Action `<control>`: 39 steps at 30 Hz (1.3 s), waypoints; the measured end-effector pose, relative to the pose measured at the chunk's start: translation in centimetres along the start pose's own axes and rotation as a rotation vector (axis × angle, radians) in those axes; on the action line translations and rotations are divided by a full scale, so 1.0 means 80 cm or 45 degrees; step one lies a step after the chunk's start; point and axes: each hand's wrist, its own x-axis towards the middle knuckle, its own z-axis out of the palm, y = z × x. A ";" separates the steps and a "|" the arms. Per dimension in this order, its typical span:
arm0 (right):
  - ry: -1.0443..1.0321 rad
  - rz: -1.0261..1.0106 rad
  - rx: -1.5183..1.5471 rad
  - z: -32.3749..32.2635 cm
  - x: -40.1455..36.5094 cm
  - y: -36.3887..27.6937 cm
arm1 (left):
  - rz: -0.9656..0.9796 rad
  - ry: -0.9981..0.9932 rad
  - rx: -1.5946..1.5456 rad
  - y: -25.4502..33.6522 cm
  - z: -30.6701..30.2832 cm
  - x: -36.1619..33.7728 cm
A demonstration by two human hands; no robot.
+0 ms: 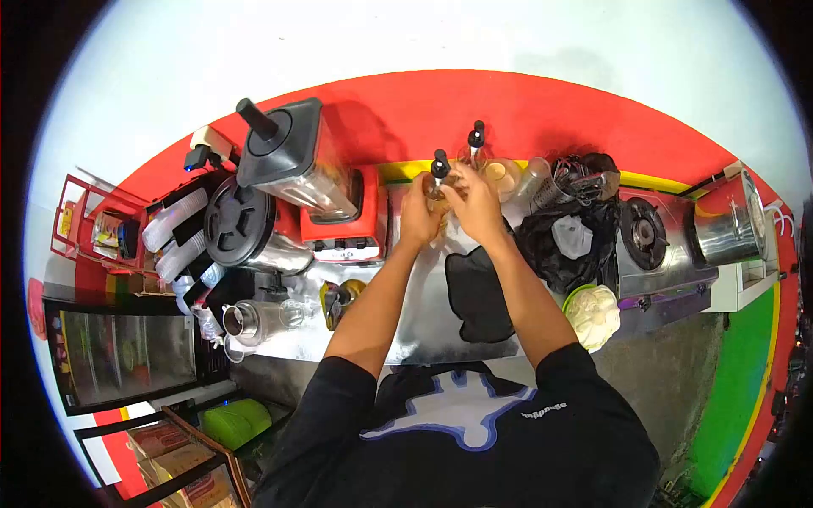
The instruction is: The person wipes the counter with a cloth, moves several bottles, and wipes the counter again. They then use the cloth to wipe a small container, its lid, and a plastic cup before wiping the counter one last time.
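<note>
Near the back of the metal counter, my left hand (pixel 419 213) is wrapped round the left side of a clear bottle with a black pump top (pixel 439 163). My right hand (pixel 474 203) is at the bottle's upper right side, its fingers curled near the neck; what they grip, if anything, is too small to tell. Just behind stands a second bottle with a black top (pixel 477 135). Clear cups (pixel 532 176) stand to the right of my right hand. A black cloth (pixel 478 296) lies below my right forearm.
A red blender (pixel 343 220) and a steel container with a black lid (pixel 240 222) stand left. A steel jug (pixel 254 322) is at the front left. To the right are a black bag (pixel 542 254), a gas stove (pixel 644 233), a steel pot (pixel 728 222) and a white bundle (pixel 593 317).
</note>
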 end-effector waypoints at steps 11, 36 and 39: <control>-0.252 0.284 -0.063 0.009 -0.057 0.110 | 0.093 0.001 -0.257 -0.016 0.013 0.049; -0.294 0.268 0.067 0.013 -0.065 0.158 | 0.087 -0.278 -0.456 -0.045 0.007 0.095; -0.291 0.267 0.011 0.005 -0.067 0.149 | 0.015 -0.320 -0.502 -0.039 0.003 0.096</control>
